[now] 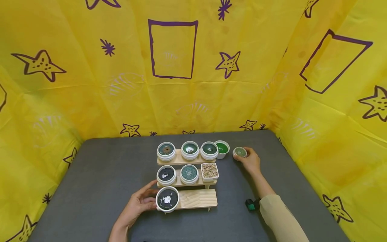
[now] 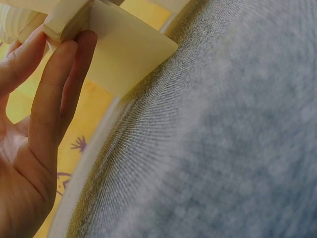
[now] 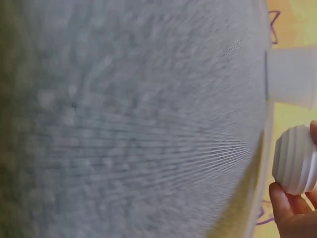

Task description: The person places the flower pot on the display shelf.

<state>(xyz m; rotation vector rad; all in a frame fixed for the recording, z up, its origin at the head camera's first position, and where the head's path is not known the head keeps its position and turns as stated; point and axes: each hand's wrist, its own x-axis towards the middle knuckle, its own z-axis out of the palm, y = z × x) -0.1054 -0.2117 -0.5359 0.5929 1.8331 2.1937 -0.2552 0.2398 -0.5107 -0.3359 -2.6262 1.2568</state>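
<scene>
A three-step wooden display stand (image 1: 196,199) carries several round white pots. My left hand (image 1: 138,204) is at the left end of its lowest step, beside a pot with dark filling and a white patch (image 1: 167,199). In the left wrist view, the thumb and fingertips pinch the end of a pale wooden piece (image 2: 67,22) of the stand, with a ribbed white pot (image 2: 17,17) close by. My right hand (image 1: 252,163) grips a small ribbed white pot with pale green filling (image 1: 240,152), right of the stand. The right wrist view shows its ribbed side (image 3: 293,158) between the fingers.
A white cup with bright green contents (image 1: 222,148) stands by the top step's right end. A square dish of beige bits (image 1: 209,170) sits on the middle step. A black and green object (image 1: 251,204) is beside the right forearm. Yellow cloth walls (image 1: 175,94) surround the grey table (image 1: 118,161).
</scene>
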